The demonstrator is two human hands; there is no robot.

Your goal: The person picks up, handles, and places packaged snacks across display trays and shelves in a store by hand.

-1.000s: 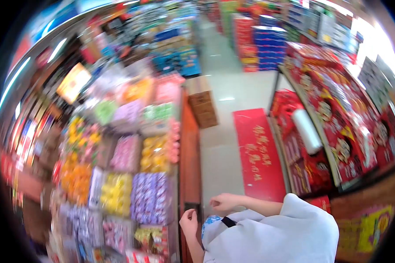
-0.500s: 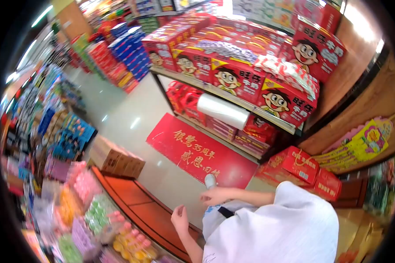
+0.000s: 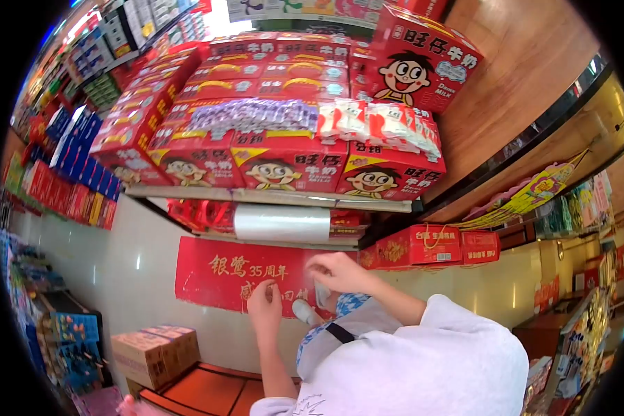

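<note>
My left hand [image 3: 265, 305] is raised in front of me, over the red floor mat [image 3: 201, 277]. Its fingers are loosely bent, the thumb apart from them, and I see nothing held. To the right and a little higher, my right hand [image 3: 341, 272] reaches leftward, fingers loosely apart and slightly blurred, with no object visible. Neither hand touches the goods. Ahead stands a shelf stacked with red milk cartons [image 3: 284, 166]. Purple packets [image 3: 253, 114] and red-and-white packets [image 3: 381, 123] lie on top of them.
A white plastic roll [image 3: 282, 223] sits under the shelf's top board. Red gift boxes [image 3: 430, 246] stand at its right, by a wooden panel [image 3: 513, 55]. Brown cardboard boxes [image 3: 156, 353] are at lower left. Blue boxes [image 3: 87, 156] are stacked farther left.
My view has turned right, so the milk shelf now lies squarely ahead and nearer. Both hands have risen in view, and the candy display at lower left has mostly left the frame.
</note>
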